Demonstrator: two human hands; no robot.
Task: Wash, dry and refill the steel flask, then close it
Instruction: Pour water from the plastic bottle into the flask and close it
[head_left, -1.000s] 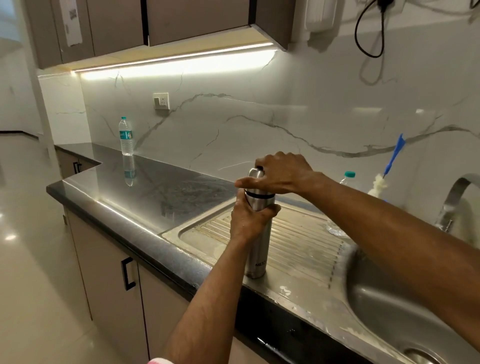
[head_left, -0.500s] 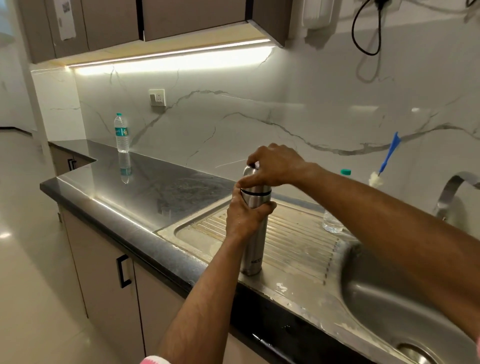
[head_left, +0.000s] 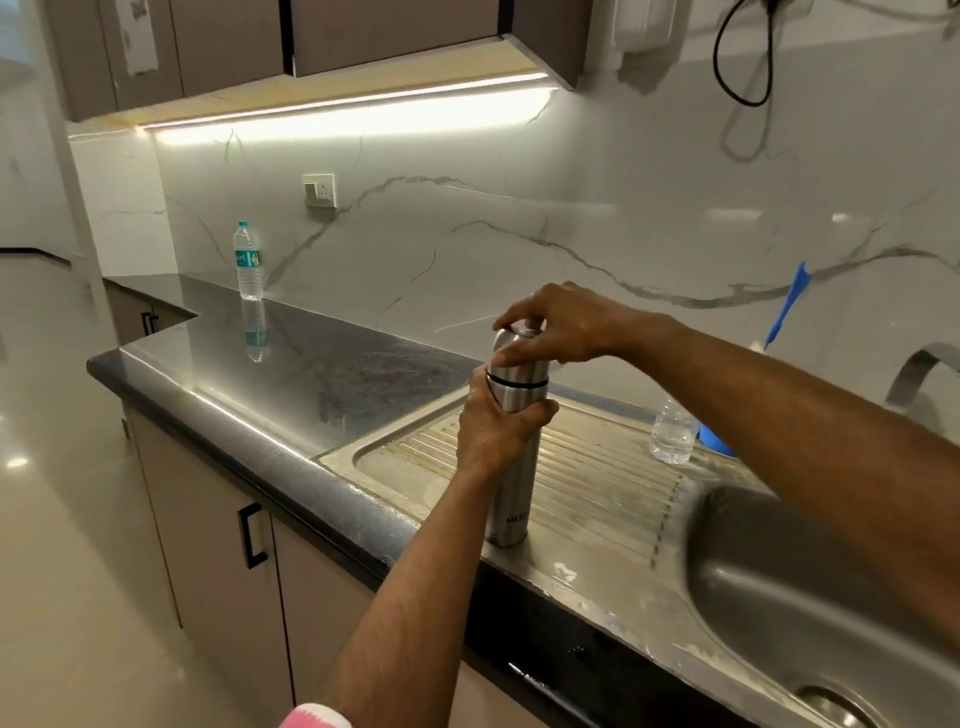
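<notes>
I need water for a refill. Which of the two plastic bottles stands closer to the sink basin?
The clear plastic bottle on the ribbed drainboard, partly hidden by the right forearm. The other, green-labelled bottle stands far off by the wall socket.

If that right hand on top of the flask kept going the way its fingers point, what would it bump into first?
The right hand grips the cap of the steel flask, fingers pointing left. Beyond them, probably nothing but bare countertop; the water bottle seems farther back.

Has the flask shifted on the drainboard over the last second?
No. The flask stands upright at the same spot on the ribbed drainboard, near its front edge, left hand round the body, right hand on the cap.
</notes>
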